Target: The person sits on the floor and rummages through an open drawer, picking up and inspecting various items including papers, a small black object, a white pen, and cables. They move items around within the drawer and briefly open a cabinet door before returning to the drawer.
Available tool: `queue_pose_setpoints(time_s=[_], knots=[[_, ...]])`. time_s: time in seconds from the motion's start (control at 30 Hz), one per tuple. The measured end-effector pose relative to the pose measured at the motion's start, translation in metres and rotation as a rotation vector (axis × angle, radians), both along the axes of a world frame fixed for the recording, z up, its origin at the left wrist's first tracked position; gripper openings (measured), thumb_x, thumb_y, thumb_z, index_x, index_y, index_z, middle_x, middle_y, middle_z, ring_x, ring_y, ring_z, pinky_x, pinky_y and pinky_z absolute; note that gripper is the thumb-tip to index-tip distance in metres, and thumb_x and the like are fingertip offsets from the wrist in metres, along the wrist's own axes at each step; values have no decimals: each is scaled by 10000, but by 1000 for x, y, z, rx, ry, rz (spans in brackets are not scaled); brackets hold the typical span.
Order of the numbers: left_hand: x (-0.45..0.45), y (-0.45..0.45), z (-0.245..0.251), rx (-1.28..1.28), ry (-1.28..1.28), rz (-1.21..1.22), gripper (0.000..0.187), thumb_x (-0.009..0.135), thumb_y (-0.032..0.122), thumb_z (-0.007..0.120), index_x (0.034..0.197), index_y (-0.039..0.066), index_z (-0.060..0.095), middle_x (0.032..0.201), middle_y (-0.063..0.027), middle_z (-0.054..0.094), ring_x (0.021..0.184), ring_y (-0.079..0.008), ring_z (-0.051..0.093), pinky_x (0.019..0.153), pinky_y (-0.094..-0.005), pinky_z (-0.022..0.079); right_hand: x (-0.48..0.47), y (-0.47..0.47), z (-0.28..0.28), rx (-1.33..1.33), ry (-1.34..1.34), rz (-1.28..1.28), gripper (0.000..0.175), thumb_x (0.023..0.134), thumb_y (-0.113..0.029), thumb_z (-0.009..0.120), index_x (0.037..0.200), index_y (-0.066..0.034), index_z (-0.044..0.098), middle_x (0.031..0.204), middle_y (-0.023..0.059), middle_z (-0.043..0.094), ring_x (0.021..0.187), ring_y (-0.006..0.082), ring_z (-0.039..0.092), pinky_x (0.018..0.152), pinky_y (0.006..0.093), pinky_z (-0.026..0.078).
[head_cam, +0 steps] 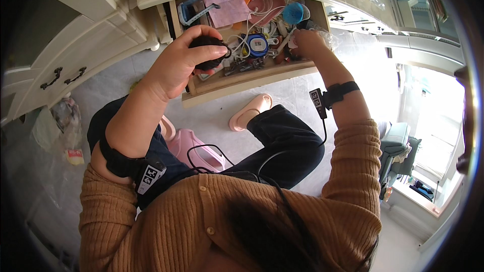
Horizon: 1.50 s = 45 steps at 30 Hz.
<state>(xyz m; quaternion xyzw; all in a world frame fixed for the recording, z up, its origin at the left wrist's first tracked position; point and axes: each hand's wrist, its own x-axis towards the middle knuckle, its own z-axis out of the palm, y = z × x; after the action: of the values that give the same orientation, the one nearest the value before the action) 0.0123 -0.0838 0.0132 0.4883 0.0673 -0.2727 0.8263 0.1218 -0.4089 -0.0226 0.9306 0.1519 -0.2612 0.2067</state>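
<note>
My left hand (181,54) is raised over the left front of an open wooden drawer (227,87). Its fingers and thumb wrap around a dark, rounded bundle (207,41), which looks like coiled hair ties, with a small loop showing at its right side. Inside the drawer's right side, my right hand (311,43) reaches down among small items. Those fingertips are partly hidden, so whether they grip anything is unclear. Between the hands lie a blue tape measure (258,44), white cables (247,26) and dark metal clips (247,66). Behind my right hand stands a blue mesh cup (293,13).
Pink paper (227,9) and a light-blue plastic frame (185,9) occupy the drawer's back left. Clear plastic wrap (329,37) bulges at its right edge. A pink plastic stool (193,147) is below me. Cabinets (79,37) flank the left, with plastic bags (56,124) on the floor.
</note>
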Motion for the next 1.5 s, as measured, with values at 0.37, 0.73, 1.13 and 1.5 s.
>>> queue_pose_setpoints(time_s=[0.37, 0.73, 1.13, 1.5], knots=[[1, 5, 2, -10, -4, -2, 254, 776, 163, 622, 998, 104, 514, 858, -5, 517, 729, -100, 562, 578, -202, 453, -1, -3, -13, -222, -93, 215, 349, 704, -367, 619, 914, -89, 646, 1001, 82, 542, 928, 225, 563, 769, 356, 456], [3, 3, -5, -51, 102, 28, 159, 768, 198, 661, 851, 114, 555, 796, 1, 562, 714, -106, 573, 563, -231, 474, -20, -19, 20, 146, -107, 199, 188, 789, -203, 515, 872, -81, 631, 903, 72, 562, 848, 245, 570, 733, 377, 445], [-4, -18, -13, 486, -562, -100, 228, 761, 196, 675, 760, -25, 620, 588, -35, 521, 565, -90, 457, 536, -259, 380, -108, 102, 66, 1330, 44, -149, 181, 836, -178, 582, 848, 2, 584, 718, 81, 571, 636, 160, 598, 592, 290, 462], [2, -6, -15, 181, -129, 114, 269, 830, 236, 598, 810, -32, 618, 780, -36, 587, 742, -86, 486, 694, -210, 373, -10, 13, -11, 421, -39, -164, 305, 747, -99, 514, 1040, -135, 594, 924, 140, 622, 859, 293, 595, 722, 370, 474]])
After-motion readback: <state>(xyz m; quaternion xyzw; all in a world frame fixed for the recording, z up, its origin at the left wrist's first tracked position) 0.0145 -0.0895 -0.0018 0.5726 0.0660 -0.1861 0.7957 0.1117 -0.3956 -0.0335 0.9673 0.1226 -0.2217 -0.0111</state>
